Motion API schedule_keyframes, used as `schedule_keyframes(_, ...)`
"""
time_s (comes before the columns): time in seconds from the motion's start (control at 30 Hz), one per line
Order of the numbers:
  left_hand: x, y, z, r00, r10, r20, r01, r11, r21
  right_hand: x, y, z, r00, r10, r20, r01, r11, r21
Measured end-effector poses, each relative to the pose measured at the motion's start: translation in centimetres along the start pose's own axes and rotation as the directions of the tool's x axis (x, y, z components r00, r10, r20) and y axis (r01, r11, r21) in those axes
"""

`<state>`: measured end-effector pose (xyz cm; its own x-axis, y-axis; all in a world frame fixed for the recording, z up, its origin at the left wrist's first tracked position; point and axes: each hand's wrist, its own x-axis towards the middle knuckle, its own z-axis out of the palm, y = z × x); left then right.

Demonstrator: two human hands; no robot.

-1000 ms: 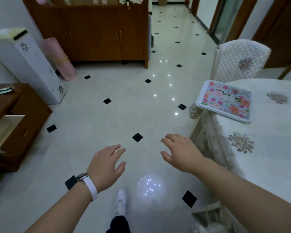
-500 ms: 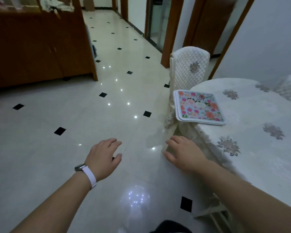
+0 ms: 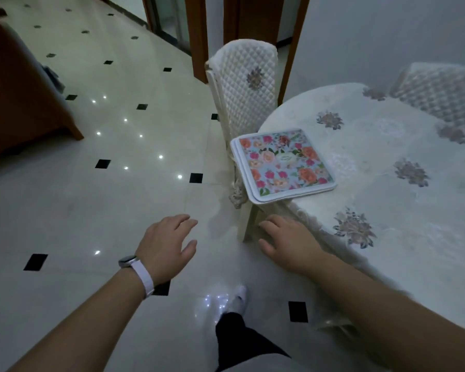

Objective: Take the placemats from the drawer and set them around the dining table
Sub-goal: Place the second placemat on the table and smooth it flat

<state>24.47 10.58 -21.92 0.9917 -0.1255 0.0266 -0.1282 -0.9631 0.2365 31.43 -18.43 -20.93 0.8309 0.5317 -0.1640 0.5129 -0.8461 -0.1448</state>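
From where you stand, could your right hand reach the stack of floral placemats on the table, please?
Probably yes: the right hand is open and empty, just below the placemats, which overhang the table edge with nothing between them.

A quilted white chair stands at twelve o'clock, its back upright, a floral motif stitched near the top. A second quilted chair shows at two o'clock, blurred. The glossy pale floor with small black diamond tiles spreads from nine to twelve o'clock. A brown wooden cabinet sits at ten o'clock. Brown door frames rise at twelve o'clock, beside a grey wall.
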Motion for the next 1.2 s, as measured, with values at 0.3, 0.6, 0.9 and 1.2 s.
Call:
schedule_keyframes(0.3, 16.8, -5.4, -1.7, 0.994, 0.035, 0.103, -0.045, 0.995, 0.093, 14.0, 5.4, -2.2, 0.995, 0.094, -0.041, -0.084, 0.979, 0.188)
schedule_keyframes(0.6, 30.6, -3.4, -2.0, 0.956, 0.249, 0.153, -0.262, 0.962, 0.076, 16.1, 12.2, -4.8, 0.936, 0.335, -0.109, -0.303, 0.923, 0.238)
schedule_keyframes(0.9, 40.7, -2.1, 1.4, 0.844, 0.49, 0.217, -0.489, 0.87, -0.063, 16.1, 13.7, -2.3, 0.848, 0.527, -0.052, -0.505, 0.835, 0.22)
schedule_keyframes(1.2, 54.7, -2.6, 4.5, 0.658, 0.677, 0.329, -0.665, 0.728, -0.165, 18.5, 10.8, -1.6, 0.431, 0.876, 0.216, -0.837, 0.298, 0.459)
